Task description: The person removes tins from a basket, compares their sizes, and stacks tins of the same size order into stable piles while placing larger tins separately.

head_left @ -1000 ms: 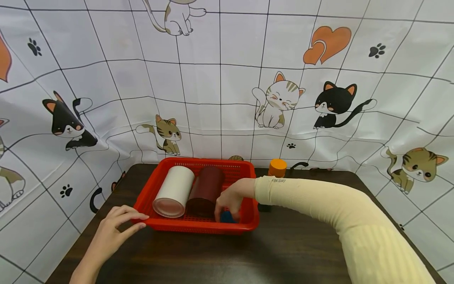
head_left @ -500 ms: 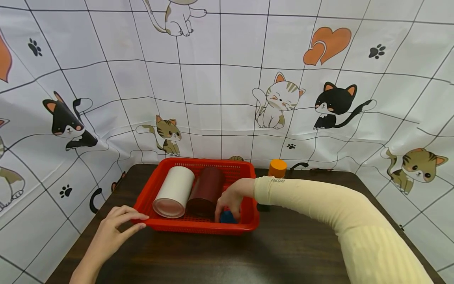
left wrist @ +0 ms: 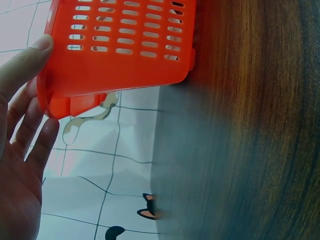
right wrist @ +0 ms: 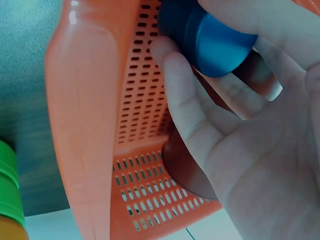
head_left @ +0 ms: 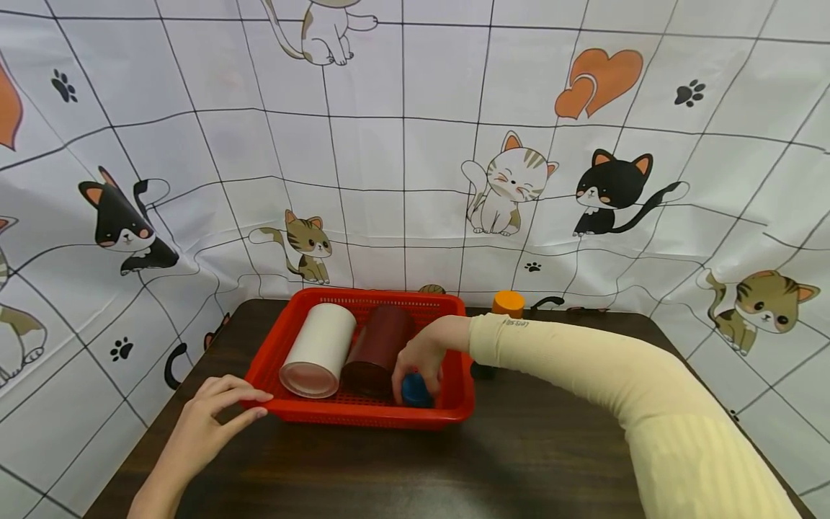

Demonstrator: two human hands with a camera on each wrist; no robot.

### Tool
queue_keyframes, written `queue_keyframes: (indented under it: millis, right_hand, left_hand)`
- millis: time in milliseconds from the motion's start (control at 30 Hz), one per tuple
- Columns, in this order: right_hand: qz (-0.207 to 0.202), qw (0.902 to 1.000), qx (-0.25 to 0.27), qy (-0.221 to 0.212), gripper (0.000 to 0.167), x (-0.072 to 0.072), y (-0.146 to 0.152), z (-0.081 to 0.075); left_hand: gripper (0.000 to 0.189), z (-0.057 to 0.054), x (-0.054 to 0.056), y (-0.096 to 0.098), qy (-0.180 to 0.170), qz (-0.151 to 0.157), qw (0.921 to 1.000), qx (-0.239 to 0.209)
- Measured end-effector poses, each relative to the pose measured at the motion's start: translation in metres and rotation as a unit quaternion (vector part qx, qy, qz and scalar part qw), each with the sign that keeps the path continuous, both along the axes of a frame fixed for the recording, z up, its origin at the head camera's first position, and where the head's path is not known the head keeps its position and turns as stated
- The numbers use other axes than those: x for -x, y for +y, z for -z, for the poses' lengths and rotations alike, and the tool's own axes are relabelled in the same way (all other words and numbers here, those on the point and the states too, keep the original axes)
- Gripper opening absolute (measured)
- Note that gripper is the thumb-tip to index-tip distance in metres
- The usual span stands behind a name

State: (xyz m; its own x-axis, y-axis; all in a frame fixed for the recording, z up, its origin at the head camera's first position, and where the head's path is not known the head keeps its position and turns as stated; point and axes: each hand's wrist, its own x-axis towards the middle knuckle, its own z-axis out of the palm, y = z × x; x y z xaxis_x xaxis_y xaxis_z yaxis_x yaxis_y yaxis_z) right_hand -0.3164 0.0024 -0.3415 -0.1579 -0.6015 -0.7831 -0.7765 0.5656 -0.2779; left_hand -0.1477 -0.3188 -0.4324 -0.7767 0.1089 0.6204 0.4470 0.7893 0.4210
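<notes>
My right hand (head_left: pixel 424 357) reaches into the right side of a red plastic basket (head_left: pixel 363 412), its fingers and thumb curled round a small blue cylinder (head_left: pixel 416 391). Seen from the right wrist, this cylinder (right wrist: pixel 220 45) is smooth and shiny with a darker band; what kind of thing it is cannot be told. My left hand (head_left: pixel 207 418) pinches the basket's front left corner, thumb outside and fingers at the rim, as the left wrist view also shows. A white cylinder (head_left: pixel 318 349) and a dark red cylinder (head_left: pixel 379 353) lie side by side in the basket.
Behind my right forearm stands something with an orange top (head_left: pixel 509 303); the right wrist view shows a green piece (right wrist: pixel 7 180) beside the basket. The dark wooden table (head_left: pixel 389 476) ends at a white cat-print sheet (head_left: pixel 402 158).
My right hand has risen slightly, and more of the blue cylinder shows between its fingers. My left hand and the basket have stayed put.
</notes>
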Motion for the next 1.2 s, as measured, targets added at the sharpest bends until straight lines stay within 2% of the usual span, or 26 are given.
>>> queue_keyframes:
  millis: [133, 367, 500, 667, 1200]
  right_hand:
    - [0.009, 0.9999, 0.011, 0.004, 0.059, 0.001, 0.004, -0.008]
    - [-0.009, 0.998, 0.048, 0.039, 0.053, 0.003, 0.015, -0.018]
    - [-0.031, 0.9933, 0.079, 0.079, 0.054, 0.004, 0.02, -0.022]
    - [-0.045, 0.9858, 0.11, 0.119, 0.055, 0.005, 0.026, -0.024]
    - [0.004, 0.9705, 0.194, 0.143, 0.052, 0.01, 0.046, -0.043]
  left_hand:
    - [0.04, -0.001, -0.001, 0.001, 0.004, 0.001, 1.0, 0.0]
    - [0.044, -0.002, 0.001, 0.002, 0.022, 0.013, 0.9997, 0.003]
    - [0.045, -0.001, 0.003, 0.0, 0.038, 0.025, 0.9989, 0.01]
    - [0.048, 0.0, 0.003, 0.0, 0.04, 0.025, 0.9989, 0.008]
    - [0.048, 0.0, 0.002, 0.001, 0.046, 0.023, 0.9986, 0.012]
